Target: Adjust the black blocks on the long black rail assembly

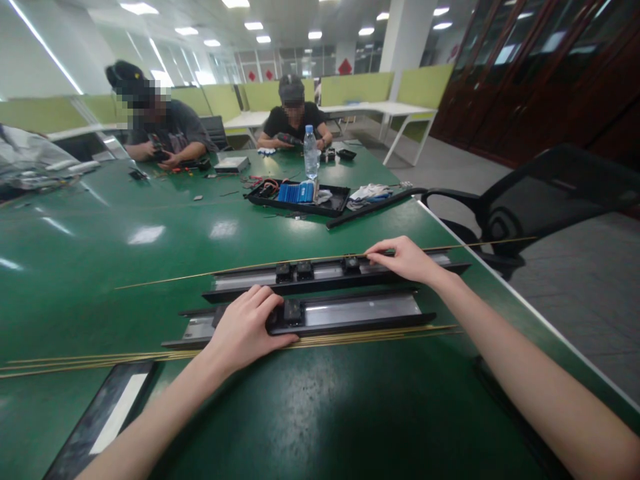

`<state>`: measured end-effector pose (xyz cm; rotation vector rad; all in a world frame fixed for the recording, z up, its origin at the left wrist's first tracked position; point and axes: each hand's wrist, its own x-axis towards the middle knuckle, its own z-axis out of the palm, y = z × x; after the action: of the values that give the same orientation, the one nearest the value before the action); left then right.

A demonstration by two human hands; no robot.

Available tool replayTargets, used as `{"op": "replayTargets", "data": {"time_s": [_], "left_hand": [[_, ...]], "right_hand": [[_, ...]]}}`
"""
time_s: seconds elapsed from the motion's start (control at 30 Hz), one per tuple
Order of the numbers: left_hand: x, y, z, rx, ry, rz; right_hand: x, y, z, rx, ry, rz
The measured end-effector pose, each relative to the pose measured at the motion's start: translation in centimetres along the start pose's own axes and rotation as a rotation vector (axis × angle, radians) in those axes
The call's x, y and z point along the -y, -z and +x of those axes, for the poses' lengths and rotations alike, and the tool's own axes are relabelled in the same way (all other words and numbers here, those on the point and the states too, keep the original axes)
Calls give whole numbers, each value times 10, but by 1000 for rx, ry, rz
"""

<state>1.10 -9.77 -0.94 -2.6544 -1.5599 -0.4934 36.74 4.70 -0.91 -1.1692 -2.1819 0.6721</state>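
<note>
I'd keep that rod (165, 280) straight, right hand (406, 259) pinching it at one o'clock, left hand (244, 321) over the near rail (363, 312), grip hidden.

From the left hand (250, 320), there's loads of room to pass at 5 o'clock over the green tabletop (310, 420). 11's roomy too, but a thin rod (165, 280) cuts across. Far black channel (327, 273) blocks 2, tray (337, 203) sits further off at 1.

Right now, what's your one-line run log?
left hand: on near rail; right hand: pinching thin rod along far rail; bottle: upright
</note>
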Motion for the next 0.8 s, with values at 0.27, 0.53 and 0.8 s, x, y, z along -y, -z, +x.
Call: {"op": "replayTargets", "data": {"time_s": [0.27,0.53,0.8], "left_hand": [[10,33,18,-51,114,-158],[73,24,95,-10,18,-267],[88,2,92,87,25,-274]], "right_hand": [[2,1,0,-3,-3,3],[4,1,0,-11,-6,-9],[4,1,-1,0,-4,-17]]}}
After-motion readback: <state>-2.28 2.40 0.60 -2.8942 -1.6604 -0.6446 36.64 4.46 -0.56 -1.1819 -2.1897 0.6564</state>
